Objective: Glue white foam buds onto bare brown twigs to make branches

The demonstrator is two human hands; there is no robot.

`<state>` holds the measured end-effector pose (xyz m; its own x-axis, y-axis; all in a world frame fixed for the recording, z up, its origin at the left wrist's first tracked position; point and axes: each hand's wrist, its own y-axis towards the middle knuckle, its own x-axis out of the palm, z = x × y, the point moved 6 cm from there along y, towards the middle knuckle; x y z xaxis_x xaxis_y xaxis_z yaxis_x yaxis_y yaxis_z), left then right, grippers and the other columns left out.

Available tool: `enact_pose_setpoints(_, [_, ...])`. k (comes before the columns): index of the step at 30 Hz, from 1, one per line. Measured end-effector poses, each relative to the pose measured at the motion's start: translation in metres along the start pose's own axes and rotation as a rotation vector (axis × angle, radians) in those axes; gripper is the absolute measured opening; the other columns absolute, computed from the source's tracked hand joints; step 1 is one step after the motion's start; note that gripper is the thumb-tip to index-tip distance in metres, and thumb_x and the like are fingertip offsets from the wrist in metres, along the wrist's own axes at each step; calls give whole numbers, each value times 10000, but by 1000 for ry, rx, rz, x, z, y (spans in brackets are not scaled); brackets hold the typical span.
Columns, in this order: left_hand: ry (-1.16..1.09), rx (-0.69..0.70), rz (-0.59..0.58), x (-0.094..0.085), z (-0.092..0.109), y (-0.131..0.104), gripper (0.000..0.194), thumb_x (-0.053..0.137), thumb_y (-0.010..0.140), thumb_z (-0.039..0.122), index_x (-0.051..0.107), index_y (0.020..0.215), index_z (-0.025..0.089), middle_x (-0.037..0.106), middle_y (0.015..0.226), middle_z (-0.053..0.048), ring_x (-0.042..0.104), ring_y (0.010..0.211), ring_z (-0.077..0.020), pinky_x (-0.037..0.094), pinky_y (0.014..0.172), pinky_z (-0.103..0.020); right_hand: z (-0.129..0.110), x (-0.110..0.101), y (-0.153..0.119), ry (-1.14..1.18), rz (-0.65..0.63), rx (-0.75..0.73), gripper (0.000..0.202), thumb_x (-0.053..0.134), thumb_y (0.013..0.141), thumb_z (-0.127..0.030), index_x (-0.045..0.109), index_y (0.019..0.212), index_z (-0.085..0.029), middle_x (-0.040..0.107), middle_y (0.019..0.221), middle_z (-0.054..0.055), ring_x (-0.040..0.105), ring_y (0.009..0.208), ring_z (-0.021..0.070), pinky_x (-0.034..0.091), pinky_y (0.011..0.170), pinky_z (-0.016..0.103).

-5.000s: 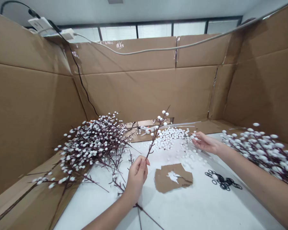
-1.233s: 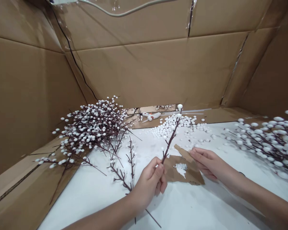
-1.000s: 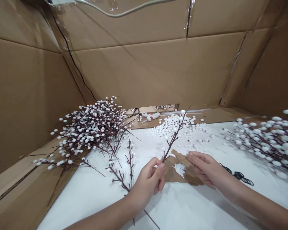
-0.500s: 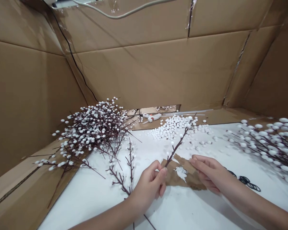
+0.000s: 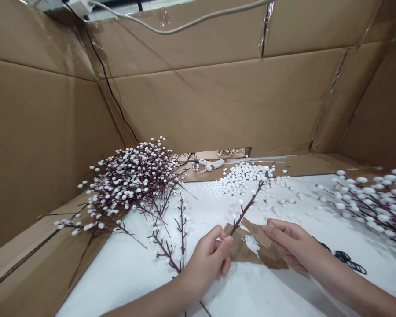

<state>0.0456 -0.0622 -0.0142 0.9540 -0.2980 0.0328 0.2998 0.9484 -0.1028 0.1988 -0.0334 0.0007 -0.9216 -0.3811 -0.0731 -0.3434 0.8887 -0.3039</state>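
My left hand (image 5: 209, 257) pinches the lower end of a dark brown artificial twig (image 5: 247, 207), which slants up and to the right with a few white berries on it. My right hand (image 5: 292, 244) is closed, thumb against fingers, over the right side of a torn piece of brown cardboard (image 5: 267, 259). What lies between those fingertips, if anything, is hidden. A smear of white glue (image 5: 251, 245) sits on the cardboard. Loose white berries (image 5: 239, 178) are heaped beyond the twig. Two more twigs (image 5: 166, 251) lie left of my left hand.
A big pile of berry branches (image 5: 132, 176) stands at the left, and more berry branches (image 5: 376, 202) at the right. Black rings (image 5: 350, 262) lie beside my right wrist. At the back rests a glue gun (image 5: 213, 164). Cardboard walls (image 5: 198, 101) surround the white table (image 5: 125, 268).
The whole view has shifted slightly, so everything appears a little lower and further right. Both hands keep the same pose, and the twig stays in my left hand.
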Motion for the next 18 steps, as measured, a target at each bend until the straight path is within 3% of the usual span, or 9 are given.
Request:
enact_pose_setpoints(7, [7, 1, -9, 0, -1, 0, 347, 442, 805, 533, 342, 706, 216, 409, 358, 111, 221, 302, -32, 169, 360, -173, -4, 0, -6, -5, 14, -12, 573, 563, 581, -711, 269, 557, -219, 209, 356, -132, 81, 336, 21, 60, 317, 168])
enact_pose_setpoints(18, [-44, -1, -16, -2, 0, 1, 347, 432, 816, 526, 398, 714, 196, 432, 376, 95, 208, 312, -33, 164, 356, -174, 5, -5, 4, -4, -9, -19, 573, 561, 586, -716, 272, 574, -221, 185, 385, -138, 61, 330, 17, 63, 306, 167])
